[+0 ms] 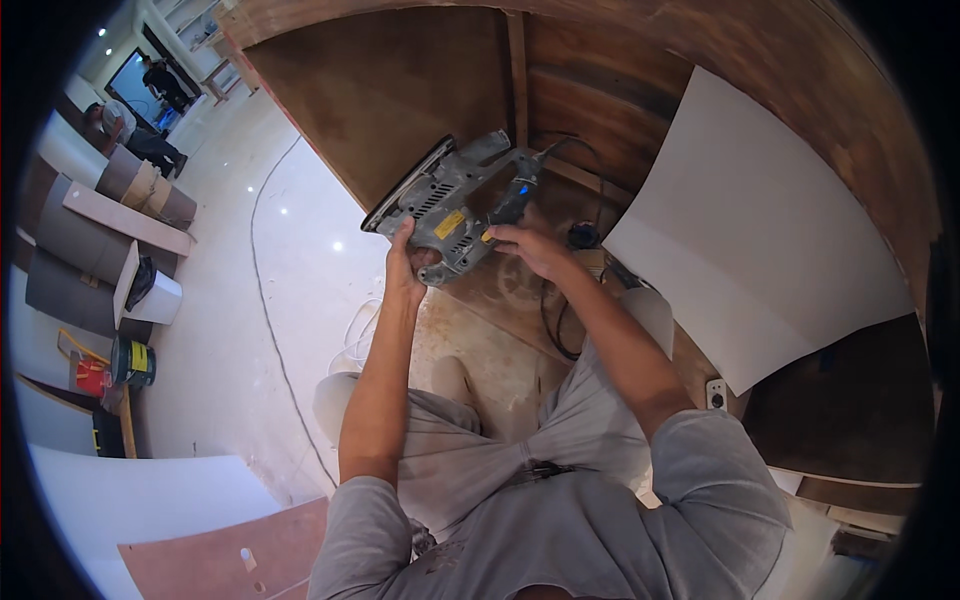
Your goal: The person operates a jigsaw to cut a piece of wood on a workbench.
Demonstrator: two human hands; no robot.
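In front of me I hold a grey power sander [450, 215] tilted on its side, with its flat base plate [408, 185] turned up and left toward a brown wooden panel [390, 90]. My left hand [404, 268] is closed around the lower body of the sander, thumb along its side. My right hand [530, 243] grips the handle, fingers beside a yellow part that looks like the trigger; some of its fingers are hidden behind the tool. A dark cord [575, 143] leaves the handle's end and loops down to the right.
A pale curved sheet [760, 230] leans at right near a white power socket [716, 394]. A long cable [262, 270] crosses the glossy floor. Buckets [133, 360], rolled sheets [75, 235] and a white bin [155, 295] stand left. Two people [135, 135] are far left.
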